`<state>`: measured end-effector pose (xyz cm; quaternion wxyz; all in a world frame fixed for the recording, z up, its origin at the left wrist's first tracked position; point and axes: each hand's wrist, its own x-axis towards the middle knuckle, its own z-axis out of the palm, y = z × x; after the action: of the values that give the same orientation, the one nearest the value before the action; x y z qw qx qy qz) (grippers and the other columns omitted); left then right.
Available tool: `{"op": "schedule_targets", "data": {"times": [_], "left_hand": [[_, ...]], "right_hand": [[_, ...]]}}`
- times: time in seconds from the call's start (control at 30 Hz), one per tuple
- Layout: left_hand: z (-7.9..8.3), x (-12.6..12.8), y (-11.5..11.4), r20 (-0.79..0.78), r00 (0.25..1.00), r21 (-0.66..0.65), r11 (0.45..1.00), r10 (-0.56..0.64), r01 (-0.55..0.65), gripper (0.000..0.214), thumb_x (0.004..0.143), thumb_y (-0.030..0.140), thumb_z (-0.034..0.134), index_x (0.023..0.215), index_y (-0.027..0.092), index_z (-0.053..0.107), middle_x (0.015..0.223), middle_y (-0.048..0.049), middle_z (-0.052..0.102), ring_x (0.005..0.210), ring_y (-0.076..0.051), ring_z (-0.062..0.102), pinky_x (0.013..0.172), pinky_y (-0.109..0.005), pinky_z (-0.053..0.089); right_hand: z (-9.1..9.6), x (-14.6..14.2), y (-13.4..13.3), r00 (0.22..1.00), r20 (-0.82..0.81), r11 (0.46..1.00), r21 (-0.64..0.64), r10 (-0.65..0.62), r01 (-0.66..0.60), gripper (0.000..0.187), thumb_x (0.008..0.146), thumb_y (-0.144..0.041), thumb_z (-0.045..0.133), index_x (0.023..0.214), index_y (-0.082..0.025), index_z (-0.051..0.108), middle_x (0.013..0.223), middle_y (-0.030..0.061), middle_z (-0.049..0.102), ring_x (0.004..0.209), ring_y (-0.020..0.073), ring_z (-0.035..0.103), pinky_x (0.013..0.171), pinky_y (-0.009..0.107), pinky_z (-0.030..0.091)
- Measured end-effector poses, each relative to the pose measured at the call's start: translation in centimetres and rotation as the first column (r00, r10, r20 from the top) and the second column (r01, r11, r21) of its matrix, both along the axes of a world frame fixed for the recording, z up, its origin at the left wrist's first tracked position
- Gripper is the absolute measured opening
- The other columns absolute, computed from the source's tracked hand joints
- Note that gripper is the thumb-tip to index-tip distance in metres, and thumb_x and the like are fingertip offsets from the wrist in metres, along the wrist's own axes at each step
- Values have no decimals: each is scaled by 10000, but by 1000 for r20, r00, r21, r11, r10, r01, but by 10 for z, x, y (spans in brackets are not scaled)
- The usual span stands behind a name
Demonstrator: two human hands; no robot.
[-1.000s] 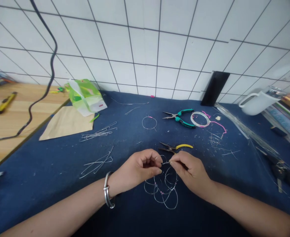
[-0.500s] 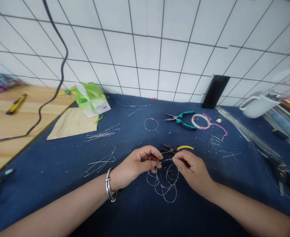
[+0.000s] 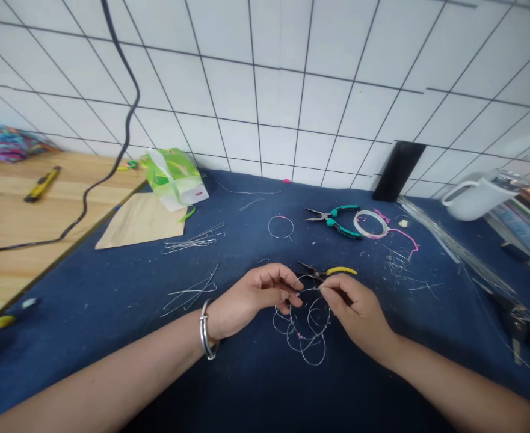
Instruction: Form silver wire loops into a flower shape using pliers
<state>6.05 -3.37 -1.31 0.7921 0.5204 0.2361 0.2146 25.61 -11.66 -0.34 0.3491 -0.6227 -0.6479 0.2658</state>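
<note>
A white tiled wall (image 3: 274, 90) rises beyond the yellow-handled pliers (image 3: 332, 270), and a dark blue cloth (image 3: 111, 337) spreads beneath them, reaching left to a wooden tabletop (image 3: 3, 198). On the near side of those pliers I see the person's two hands: the left hand (image 3: 258, 294) to their left, the right hand (image 3: 357, 307) to their near right and, by the look of it, the closer of the two to them. A green packet (image 3: 174, 174) sits well beyond and left of the pliers, a white mug (image 3: 479, 197) well beyond and right, and green-handled pliers (image 3: 332, 219) straight beyond. The beaded wire piece (image 3: 299, 335), a cluster of thin silver loops, is just nearer the person than the yellow-handled pliers, right of the left hand and left of the right. Its upper stretch runs crosswise from fingertips to fingertips, while the loops spread toward the person. The right thumb and forefinger pinch one side of that stretch; the left thumb and fingers close on the other, by a pink bead (image 3: 296, 294), though which fingertips bear on the wire I cannot tell.
</note>
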Motion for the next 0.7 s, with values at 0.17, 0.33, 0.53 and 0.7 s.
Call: {"op": "schedule_targets", "data": {"times": [0.17, 0.33, 0.53, 0.7], "left_hand": [[2, -1, 1, 16, 1000, -13, 1000, 4, -3, 191, 773, 67, 504, 942, 124, 574, 894, -83, 626, 808, -154, 596, 672, -260, 467], [5, -1, 1, 28, 999, -44, 999, 31, -30, 165, 791, 104, 513, 944, 130, 570, 1022, -103, 592, 931, -200, 580, 716, -285, 476], [6, -1, 1, 36, 999, -53, 998, 39, -37, 170, 804, 124, 525, 971, 134, 558, 1048, -109, 580, 957, -214, 573, 727, -292, 472], [6, -1, 1, 35, 999, -64, 997, 38, -36, 167, 802, 129, 533, 966, 135, 560, 1050, -109, 581, 957, -215, 573, 728, -291, 471]], "right_hand": [[0, 0, 1, 998, -49, 999, -16, -33, 32, 138, 856, -283, 450, 813, -203, 555, 716, -3, 549, 636, 119, 505, 588, 237, 409], [-2, 3, 4, 980, -168, 993, -66, -103, 94, 160, 849, -318, 458, 824, -192, 552, 679, -11, 518, 572, 101, 463, 535, 225, 396], [-3, 5, 7, 956, -261, 986, -126, -136, 106, 165, 845, -333, 468, 826, -189, 546, 611, -33, 464, 537, 89, 428, 502, 209, 375], [-3, 5, 6, 947, -290, 987, -120, -140, 109, 165, 844, -338, 473, 824, -189, 540, 607, -36, 456, 542, 89, 424, 509, 212, 368]]}}
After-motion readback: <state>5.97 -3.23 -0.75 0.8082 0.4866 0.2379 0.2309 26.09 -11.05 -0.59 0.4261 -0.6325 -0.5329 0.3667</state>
